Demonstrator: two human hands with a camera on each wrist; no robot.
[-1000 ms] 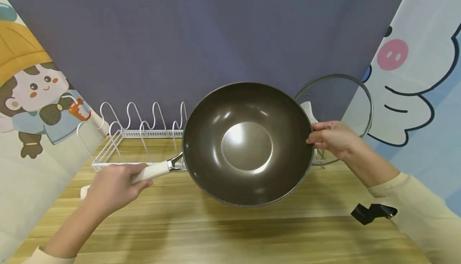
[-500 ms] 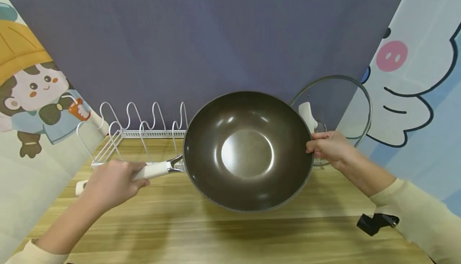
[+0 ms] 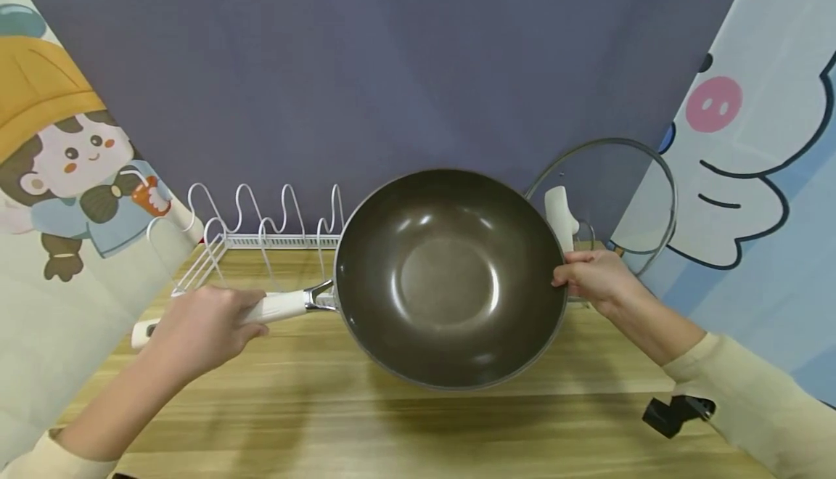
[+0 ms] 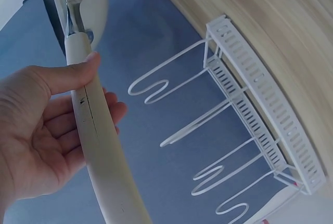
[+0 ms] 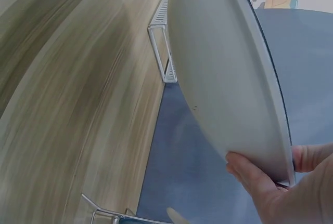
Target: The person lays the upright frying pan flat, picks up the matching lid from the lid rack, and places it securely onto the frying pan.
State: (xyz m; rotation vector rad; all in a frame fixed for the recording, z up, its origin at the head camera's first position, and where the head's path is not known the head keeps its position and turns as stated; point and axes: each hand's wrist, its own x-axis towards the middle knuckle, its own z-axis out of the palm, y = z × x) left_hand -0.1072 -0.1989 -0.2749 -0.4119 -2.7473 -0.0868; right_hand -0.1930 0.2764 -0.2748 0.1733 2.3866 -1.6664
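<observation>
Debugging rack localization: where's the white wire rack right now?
In the head view, the white wire rack sits left of centre on the wooden table, beyond the left hand and partly hidden by the wok.

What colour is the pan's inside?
Dark brown; the pan's inside shows best in the head view.

A white wire rack (image 3: 281, 242) stands on a wood-grained tabletop (image 3: 326, 435) before a grey-blue backdrop (image 3: 392, 65), with a round glass lid (image 3: 617, 196) upright farther right, while a cartoon child (image 3: 91, 167) in a yellow hat decorates the left panel and a pink-snouted white figure (image 3: 751, 130) the right.
</observation>
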